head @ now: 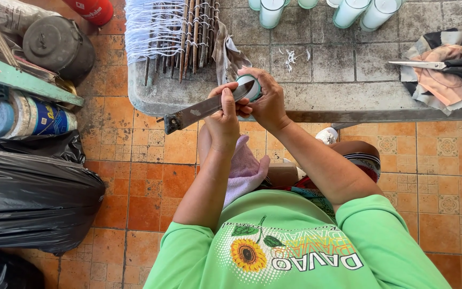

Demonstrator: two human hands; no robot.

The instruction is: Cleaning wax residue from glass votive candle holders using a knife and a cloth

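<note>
My left hand (223, 119) grips a long flat metal blade (196, 111). One end of the blade sticks out to the lower left, and the other rests against the rim of a small glass candle jar (248, 85). My right hand (267, 99) is wrapped around that jar and holds it sideways at the front edge of the grey tiled table (322, 99). The two hands touch each other around the jar. A pink cloth (246, 170) lies on my lap below them.
Several filled glass candle jars (348, 12) stand at the table's far edge. A rack of sticks wound with white string (172, 29) lies at the table's left, and scissors (447, 65) rest on a cloth at the right. Black bags (30, 198), a pot (57, 45) and a can (22, 118) sit on the orange floor at left.
</note>
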